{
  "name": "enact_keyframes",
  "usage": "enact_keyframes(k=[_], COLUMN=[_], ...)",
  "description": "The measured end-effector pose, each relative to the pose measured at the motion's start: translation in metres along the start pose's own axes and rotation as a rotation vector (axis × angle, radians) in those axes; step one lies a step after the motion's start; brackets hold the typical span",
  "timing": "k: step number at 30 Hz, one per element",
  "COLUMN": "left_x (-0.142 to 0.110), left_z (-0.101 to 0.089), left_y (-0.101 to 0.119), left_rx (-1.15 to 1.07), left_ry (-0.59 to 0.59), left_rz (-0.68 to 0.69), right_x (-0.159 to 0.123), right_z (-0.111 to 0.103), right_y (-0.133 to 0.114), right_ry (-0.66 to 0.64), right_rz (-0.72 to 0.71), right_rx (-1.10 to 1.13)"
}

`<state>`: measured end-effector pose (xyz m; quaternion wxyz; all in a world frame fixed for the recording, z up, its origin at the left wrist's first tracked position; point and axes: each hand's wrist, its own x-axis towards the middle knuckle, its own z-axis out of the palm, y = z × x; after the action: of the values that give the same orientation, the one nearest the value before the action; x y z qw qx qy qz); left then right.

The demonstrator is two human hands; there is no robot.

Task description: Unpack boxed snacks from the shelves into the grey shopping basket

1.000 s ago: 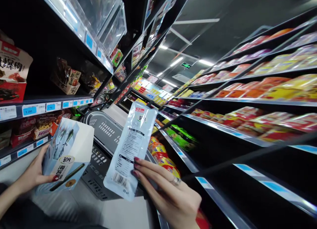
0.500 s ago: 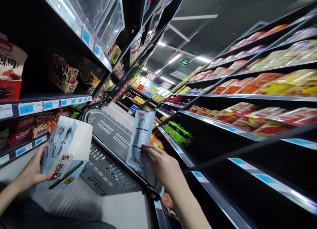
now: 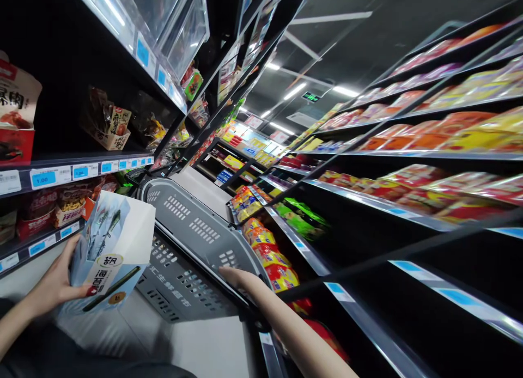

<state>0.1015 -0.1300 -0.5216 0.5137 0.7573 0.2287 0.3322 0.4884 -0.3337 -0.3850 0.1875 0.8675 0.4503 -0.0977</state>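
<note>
A light-blue box (image 3: 112,247) is gripped by the left hand (image 3: 61,282) in the lower left of the frame. The box is tilted, with its white side turned to the right, and the thumb is laid along its printed front.

At the lower centre, the right hand (image 3: 237,276) is held at the mouth of a grey basket (image 3: 165,277), the forearm being stretched in from the bottom edge across the near rim. The fingers are mostly hidden from view, so whether anything is gripped by them cannot be told. White lettering is borne on the basket's near wall.

Yellow-and-red packets (image 3: 273,261) are stacked just beyond the basket's right end, and a green packet (image 3: 300,217) is seen on the shelf right of centre. Rows of bagged goods, blurred, are carried by the shelves at the upper right. At the left, a red carton (image 3: 16,146) is set above blue-marked price labels (image 3: 51,176). A green sign (image 3: 310,97) is hung near the ceiling lights.
</note>
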Motion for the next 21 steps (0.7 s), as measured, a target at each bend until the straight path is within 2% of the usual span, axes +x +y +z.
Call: enact_keyframes(k=[3, 6, 8, 9, 10, 11, 13, 16, 19, 21], left_x=[0.001, 0.001, 0.000, 0.000, 0.000, -0.001, -0.001, 0.000, 0.000, 0.000], left_z=[0.002, 0.004, 0.005, 0.005, 0.006, 0.006, 0.007, 0.006, 0.005, 0.004], left_y=[-0.002, -0.002, -0.001, 0.000, 0.001, 0.002, 0.005, 0.009, 0.014, 0.016], left_rx=[-0.033, -0.072, -0.084, -0.084, -0.080, -0.074, -0.062, -0.065, -0.059, -0.048], left_ry=[-0.019, -0.030, -0.034, -0.032, -0.024, -0.017, -0.010, -0.031, -0.034, -0.028], left_rz=[-0.011, -0.016, -0.018, -0.017, -0.017, -0.018, -0.028, -0.038, -0.020, -0.015], right_x=[0.002, -0.004, -0.020, -0.031, -0.042, -0.053, -0.069, -0.067, -0.048, -0.037], right_z=[-0.016, -0.041, -0.057, -0.064, -0.069, -0.074, -0.078, -0.076, -0.070, -0.068], right_y=[-0.009, -0.039, -0.078, -0.101, -0.127, -0.152, -0.199, -0.245, -0.255, -0.249], right_ry=[0.048, 0.192, 0.371, 0.509, 0.591, 0.612, 0.557, 0.455, 0.389, 0.424], right_rz=[-0.041, -0.097, -0.150, -0.193, -0.274, -0.364, -0.461, -0.424, -0.369, -0.373], right_rx=[0.089, 0.180, 0.290, 0.397, 0.485, 0.534, 0.554, 0.548, 0.589, 0.674])
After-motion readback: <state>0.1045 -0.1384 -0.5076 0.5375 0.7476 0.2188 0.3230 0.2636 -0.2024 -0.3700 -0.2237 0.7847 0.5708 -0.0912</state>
